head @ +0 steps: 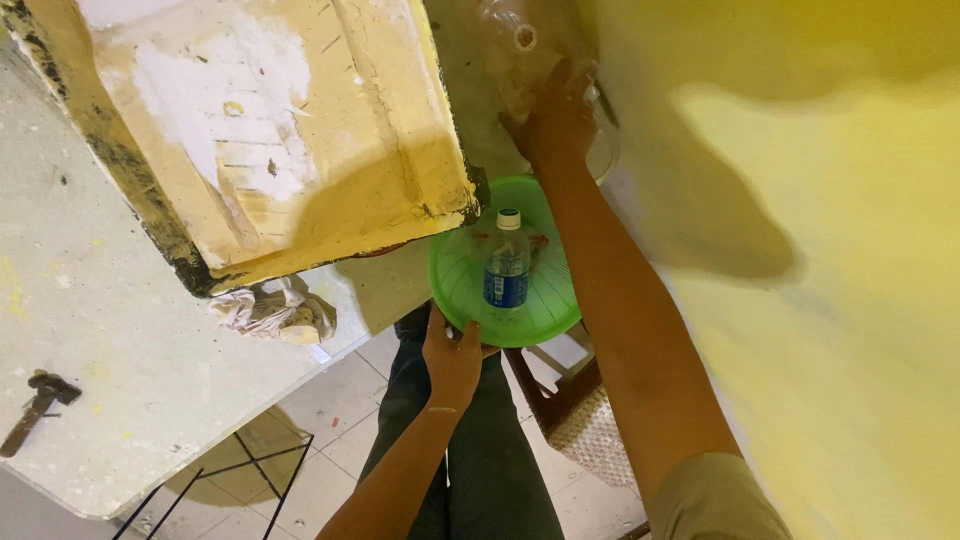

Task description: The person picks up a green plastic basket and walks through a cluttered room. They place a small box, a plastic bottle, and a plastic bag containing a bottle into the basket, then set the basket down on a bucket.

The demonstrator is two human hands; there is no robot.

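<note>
While left hand grips green bowl (bottle inside), right hand outstretched.

Left hand grips, right hand stretched forward, apparently grasping.

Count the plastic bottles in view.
2. A capped bottle with a blue label lies in the green bowl held by the left hand. A clear bottle sits at the top under the right hand. More may be hidden.
</note>
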